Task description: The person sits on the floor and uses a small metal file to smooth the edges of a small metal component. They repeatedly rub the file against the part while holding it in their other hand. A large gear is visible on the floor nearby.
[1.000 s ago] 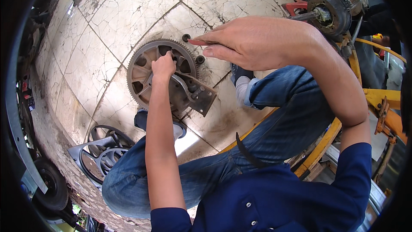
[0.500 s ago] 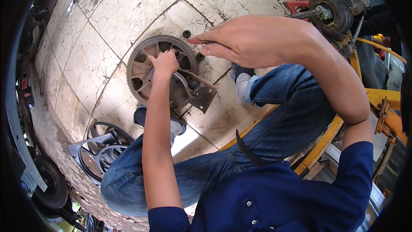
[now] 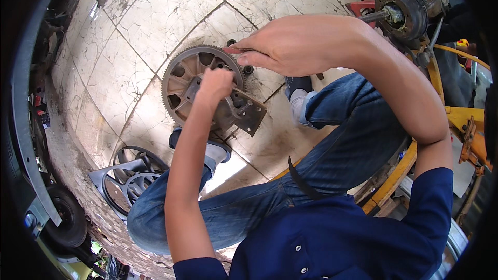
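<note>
On the tiled floor lies a large spoked metal wheel with a toothed rim point(image 3: 191, 67), and a metal bracket point(image 3: 252, 116) with drilled holes rests over its near right side. My left hand point(image 3: 218, 82) is closed in a fist over the bracket's upper part; whatever its fingers hold is hidden beneath it. Across the wheel's right edge reaches my right hand point(image 3: 277, 45), pinching a thin, flat reddish piece point(image 3: 232, 50) between thumb and fingers. Two small dark rings, a nearer one point(image 3: 249, 69) and a farther one point(image 3: 231, 42), sit beside the wheel, close to my right fingertips.
Black fan shrouds point(image 3: 132, 179) lie left of my knee. A yellow metal frame point(image 3: 397, 179) runs beside my right leg. At the far right stands an axle hub with a brake drum point(image 3: 402, 10). A black tyre point(image 3: 65, 215) is at the lower left.
My left hand's spread fingers have curled closed, and the hand has shifted right and nearer across the wheel. The right hand keeps its pinch on the reddish piece. The whole view has shifted slightly.
</note>
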`<state>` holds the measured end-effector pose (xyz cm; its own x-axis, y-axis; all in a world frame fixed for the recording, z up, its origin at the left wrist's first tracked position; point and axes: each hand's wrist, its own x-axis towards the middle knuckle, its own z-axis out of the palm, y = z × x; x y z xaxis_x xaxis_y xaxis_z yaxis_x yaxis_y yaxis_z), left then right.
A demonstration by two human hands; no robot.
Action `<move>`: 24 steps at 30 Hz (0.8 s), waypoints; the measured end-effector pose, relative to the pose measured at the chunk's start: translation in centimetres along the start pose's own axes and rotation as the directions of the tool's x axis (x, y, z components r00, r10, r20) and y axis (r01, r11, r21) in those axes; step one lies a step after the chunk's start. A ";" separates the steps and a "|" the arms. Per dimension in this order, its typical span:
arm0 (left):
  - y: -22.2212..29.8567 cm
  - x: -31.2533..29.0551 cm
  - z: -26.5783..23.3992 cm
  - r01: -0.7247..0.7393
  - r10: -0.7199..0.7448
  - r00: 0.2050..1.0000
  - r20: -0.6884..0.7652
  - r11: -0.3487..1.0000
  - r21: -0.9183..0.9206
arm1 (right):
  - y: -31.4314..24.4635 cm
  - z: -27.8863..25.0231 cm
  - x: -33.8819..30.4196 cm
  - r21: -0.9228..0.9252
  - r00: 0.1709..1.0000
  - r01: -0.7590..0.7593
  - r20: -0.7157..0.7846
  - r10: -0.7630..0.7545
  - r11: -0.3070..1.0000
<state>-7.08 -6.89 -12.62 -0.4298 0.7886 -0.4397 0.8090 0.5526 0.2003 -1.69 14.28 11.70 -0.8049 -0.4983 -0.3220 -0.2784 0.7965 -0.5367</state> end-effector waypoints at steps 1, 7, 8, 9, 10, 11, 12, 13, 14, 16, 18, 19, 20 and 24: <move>0.7 -0.4 0.1 -0.016 0.017 0.996 0.089 1.000 -0.013 | -0.2 -0.1 -0.1 0.007 1.000 0.022 -0.018 -0.022 1.000; 2.4 -1.9 0.6 0.211 -0.156 0.964 0.218 0.941 -0.263 | -1.2 -0.4 0.1 -0.054 0.981 -0.151 0.114 0.156 0.987; 2.6 -1.9 0.5 0.222 -0.155 0.957 0.247 0.936 -0.274 | -1.0 -0.3 0.0 -0.059 0.982 -0.152 0.105 0.157 0.987; 2.6 -2.0 0.5 0.238 -0.158 0.948 0.277 0.929 -0.284 | -0.8 0.0 0.0 -0.064 0.984 -0.148 0.095 0.153 0.987; 2.6 -2.1 0.4 0.253 -0.160 0.938 0.306 0.922 -0.294 | -0.7 0.1 0.0 -0.069 0.985 -0.145 0.086 0.150 0.987; 2.6 -2.2 0.4 0.246 -0.155 0.939 0.306 0.926 -0.285 | -0.7 0.0 -0.1 -0.071 0.980 -0.166 0.101 0.172 0.984; 2.6 -2.3 0.5 0.239 -0.149 0.940 0.307 0.930 -0.279 | -0.9 -0.1 -0.1 -0.074 0.974 -0.187 0.117 0.194 0.980; 2.5 -2.4 0.6 0.231 -0.144 0.941 0.307 0.934 -0.271 | -1.1 -0.2 -0.2 -0.077 0.967 -0.208 0.133 0.217 0.975; 2.5 -2.4 0.7 0.227 -0.139 0.942 0.305 0.934 -0.277 | -1.1 -0.2 -0.2 -0.076 0.971 -0.195 0.124 0.203 0.978; 2.2 -2.5 1.0 0.221 -0.131 0.944 0.302 0.932 -0.287 | -0.7 0.2 -0.1 -0.074 0.979 -0.166 0.108 0.173 0.983; 2.0 -2.6 1.6 0.227 -0.131 0.949 0.287 0.916 -0.332 | -0.4 0.7 0.0 -0.063 0.983 -0.152 0.092 0.157 0.986; 1.9 -2.6 1.9 0.230 -0.131 0.951 0.281 0.906 -0.355 | -0.3 0.9 0.0 -0.057 0.985 -0.143 0.085 0.148 0.988; 1.7 -2.7 2.1 0.238 -0.130 0.950 0.285 0.892 -0.384 | -0.1 1.0 0.1 -0.061 0.987 -0.139 0.072 0.143 0.988; 1.6 -2.7 1.9 0.232 -0.085 0.948 0.305 0.842 -0.487 | -0.4 0.7 -0.4 -0.084 0.979 -0.179 0.088 0.186 0.980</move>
<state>-3.89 -8.68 -12.78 -0.3537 0.6187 -0.7015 0.3861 0.7797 0.4930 -0.92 13.97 11.51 -0.7935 -0.3696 -0.4835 -0.1729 0.8986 -0.4032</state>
